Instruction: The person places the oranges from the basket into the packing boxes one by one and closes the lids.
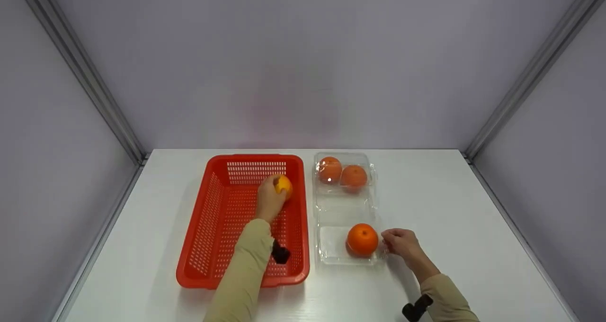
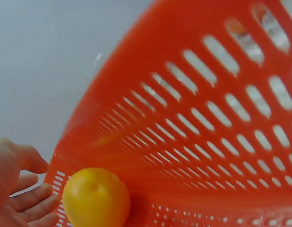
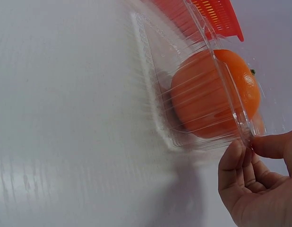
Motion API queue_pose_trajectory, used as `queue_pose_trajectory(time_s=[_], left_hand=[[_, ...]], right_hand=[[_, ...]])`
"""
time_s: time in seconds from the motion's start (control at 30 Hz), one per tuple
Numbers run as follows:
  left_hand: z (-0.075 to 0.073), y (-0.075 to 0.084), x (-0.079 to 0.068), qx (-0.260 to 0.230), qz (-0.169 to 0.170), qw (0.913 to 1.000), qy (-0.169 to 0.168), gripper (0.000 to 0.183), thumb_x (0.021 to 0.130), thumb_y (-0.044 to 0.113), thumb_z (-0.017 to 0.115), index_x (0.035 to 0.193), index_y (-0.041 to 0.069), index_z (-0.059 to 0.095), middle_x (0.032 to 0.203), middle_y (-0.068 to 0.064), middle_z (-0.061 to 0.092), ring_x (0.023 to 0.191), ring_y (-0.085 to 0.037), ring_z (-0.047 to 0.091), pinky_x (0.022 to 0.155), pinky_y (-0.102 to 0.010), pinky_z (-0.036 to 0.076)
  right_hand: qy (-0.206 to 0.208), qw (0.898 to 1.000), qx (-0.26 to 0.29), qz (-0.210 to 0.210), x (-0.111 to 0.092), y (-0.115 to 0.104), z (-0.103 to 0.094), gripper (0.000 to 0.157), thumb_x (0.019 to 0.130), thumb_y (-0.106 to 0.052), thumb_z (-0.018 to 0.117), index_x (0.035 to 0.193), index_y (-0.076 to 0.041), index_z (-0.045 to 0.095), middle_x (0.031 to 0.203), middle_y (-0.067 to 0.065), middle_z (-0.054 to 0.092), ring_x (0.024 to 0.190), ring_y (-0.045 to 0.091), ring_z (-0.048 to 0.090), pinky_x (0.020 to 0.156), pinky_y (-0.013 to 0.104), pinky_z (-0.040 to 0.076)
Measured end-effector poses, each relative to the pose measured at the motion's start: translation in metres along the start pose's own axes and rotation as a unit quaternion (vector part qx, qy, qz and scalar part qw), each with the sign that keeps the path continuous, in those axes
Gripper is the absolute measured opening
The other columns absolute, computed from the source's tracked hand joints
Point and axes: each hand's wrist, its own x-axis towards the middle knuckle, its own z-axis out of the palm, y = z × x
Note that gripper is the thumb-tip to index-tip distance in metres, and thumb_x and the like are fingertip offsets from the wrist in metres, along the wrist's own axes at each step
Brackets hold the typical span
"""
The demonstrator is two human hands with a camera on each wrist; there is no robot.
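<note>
Left hand (image 1: pixel 270 200) is down in the red basket (image 1: pixel 304 227), fingers loose and spread just beside a yellowish orange (image 1: pixel 285 185) near the basket's far right corner. Honestly can't tell if the fingertips touch it. Right hand (image 1: pixel 403 244) is well away from the other one, thumb and fingers pinching the edge of a clear plastic container (image 1: pixel 343 213) just right of the basket. One deep-orange fruit (image 1: pixel 362 239) sits in the container's near end, close to those fingers, and two more oranges (image 1: pixel 330 170) show through clear plastic at the far end. It's all on a white counter (image 1: pixel 450 194).
</note>
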Motion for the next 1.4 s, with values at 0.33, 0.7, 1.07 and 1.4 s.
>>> queue_pose_trajectory(time_s=[0.33, 0.7, 1.07, 1.4], left_hand=[[0.001, -0.010, 0.006, 0.024, -0.016, 0.9993, 0.022, 0.039, 0.082, 0.001, 0.062, 0.120, -0.005, 0.051, 0.118, -0.020, 0.052, 0.111, -0.033, 0.050, 0.094, -0.043, 0.041], [0.006, -0.023, 0.006, 0.055, -0.056, 0.9964, 0.030, 0.047, 0.083, 0.012, 0.065, 0.123, -0.005, 0.047, 0.116, -0.021, 0.049, 0.108, -0.034, 0.049, 0.091, -0.044, 0.042], [0.011, -0.023, 0.007, 0.077, -0.090, 0.9924, 0.033, 0.055, 0.080, 0.019, 0.069, 0.123, -0.005, 0.044, 0.113, -0.020, 0.047, 0.105, -0.033, 0.049, 0.090, -0.044, 0.042], [0.011, -0.034, 0.005, -0.017, -0.145, 0.9893, -0.009, 0.058, 0.083, 0.023, 0.066, 0.126, -0.006, 0.039, 0.117, -0.022, 0.047, 0.106, -0.033, 0.049, 0.091, -0.044, 0.041]], right_hand=[[-0.001, 1.000, -0.022, 0.006, -0.001, 0.000, -0.002, 0.021, 0.088, -0.009, 0.056, 0.097, 0.010, 0.059, 0.069, 0.003, 0.056, 0.062, 0.013, 0.052, 0.057, 0.025, 0.049], [-0.005, 0.999, -0.035, 0.014, -0.003, -0.002, -0.003, 0.027, 0.089, -0.011, 0.055, 0.103, 0.012, 0.057, 0.072, 0.004, 0.055, 0.063, 0.012, 0.052, 0.059, 0.024, 0.050], [-0.005, 1.000, -0.020, 0.000, -0.008, -0.002, -0.004, 0.024, 0.090, -0.007, 0.054, 0.100, 0.014, 0.058, 0.069, 0.003, 0.056, 0.060, 0.012, 0.052, 0.058, 0.023, 0.049], [0.000, 1.000, -0.024, 0.014, -0.008, -0.001, -0.002, 0.017, 0.089, -0.008, 0.055, 0.093, 0.007, 0.060, 0.071, 0.005, 0.056, 0.061, 0.013, 0.053, 0.059, 0.024, 0.051]])
